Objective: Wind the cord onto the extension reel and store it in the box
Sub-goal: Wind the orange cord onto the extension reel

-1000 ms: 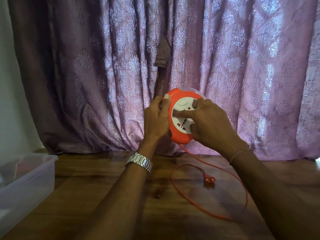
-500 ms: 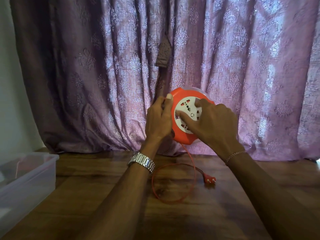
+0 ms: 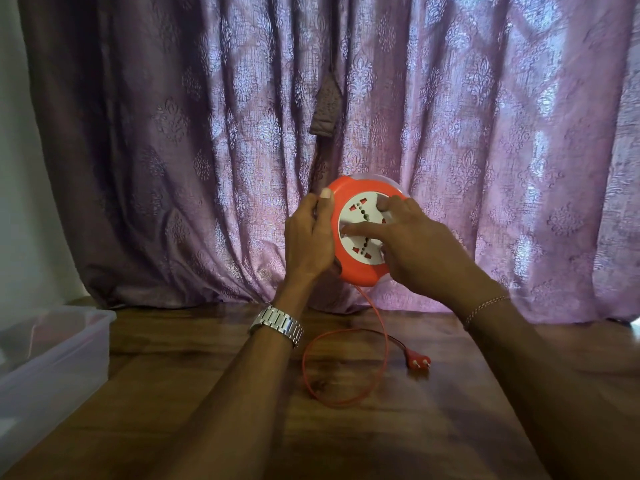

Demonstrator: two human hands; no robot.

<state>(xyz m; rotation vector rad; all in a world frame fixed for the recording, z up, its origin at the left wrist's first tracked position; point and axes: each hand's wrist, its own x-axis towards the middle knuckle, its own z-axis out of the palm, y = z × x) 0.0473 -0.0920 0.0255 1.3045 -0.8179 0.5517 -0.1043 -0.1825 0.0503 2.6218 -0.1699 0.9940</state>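
Above the table edge, left hand grips reel; right hand fingers press it.

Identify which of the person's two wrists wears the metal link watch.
The left wrist, below the left hand gripping the orange reel's rim, wears the silver metal link watch; the right wrist has only a thin chain bracelet.

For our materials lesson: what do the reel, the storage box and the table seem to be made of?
Reel: looks like glossy orange and white moulded plastic, going by its smooth sheen. Storage box: probably translucent, frosted plastic, since its contents show dimly through. Table: dark wood or wood-look laminate, with visible grain.
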